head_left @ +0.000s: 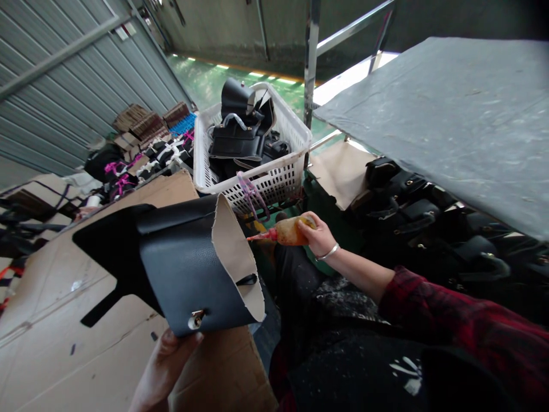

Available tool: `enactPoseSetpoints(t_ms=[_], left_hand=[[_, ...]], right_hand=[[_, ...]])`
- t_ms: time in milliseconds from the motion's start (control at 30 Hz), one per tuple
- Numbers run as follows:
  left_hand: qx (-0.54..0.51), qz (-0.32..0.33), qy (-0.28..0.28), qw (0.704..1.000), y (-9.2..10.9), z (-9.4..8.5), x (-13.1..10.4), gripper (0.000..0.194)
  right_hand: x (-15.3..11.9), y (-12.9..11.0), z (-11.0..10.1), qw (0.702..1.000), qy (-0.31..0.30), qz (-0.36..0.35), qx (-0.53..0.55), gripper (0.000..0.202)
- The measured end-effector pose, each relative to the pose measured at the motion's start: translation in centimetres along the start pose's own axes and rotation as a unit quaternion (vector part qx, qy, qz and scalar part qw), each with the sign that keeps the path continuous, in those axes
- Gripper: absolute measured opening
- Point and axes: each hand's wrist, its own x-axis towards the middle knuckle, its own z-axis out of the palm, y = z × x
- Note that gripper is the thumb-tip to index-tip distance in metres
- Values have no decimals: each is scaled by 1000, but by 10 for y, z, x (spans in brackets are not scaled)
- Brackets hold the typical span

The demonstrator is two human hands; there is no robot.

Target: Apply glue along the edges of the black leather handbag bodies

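Note:
My left hand (165, 366) holds up a black leather bag piece (184, 263) from below, thumb near its metal clasp (196, 319). The piece is curled open, showing a tan lining (234, 246). My right hand (317, 234), with a silver bracelet and red plaid sleeve, grips a small amber glue bottle (287, 230) with a red nozzle pointing left toward the bag's edge, a short gap apart.
A white plastic basket (274, 177) of black bag parts stands behind. Flat cardboard (64, 320) lies at the left. A grey table top (450, 114) is at the right, with black bags (412, 206) under it. Stacked boxes and materials sit far left.

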Motion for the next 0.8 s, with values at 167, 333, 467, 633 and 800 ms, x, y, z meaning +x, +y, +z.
enactPoseSetpoints(t_ms=[167,333,467,633,800], left_hand=[[-6,-13,4,1000,-4,1,-1,19],[35,-1,-1,999,-1,2,-1,25],[44,5,-2,999,1,3,1,25],[55,4,1,998,0,3,1,22],[67,5,8,998,5,4,2,25]], right_hand=[[-4,-11,3,998,-38,20,-47,46],[-18,-12,-11,994,-60,74,-59,48],[-31,-14,-22,990,-80,104,-52,47],[-37,-18,-25,987,-106,106,-60,46],[-28,-24,-19,995,-46,60,-68,47]])
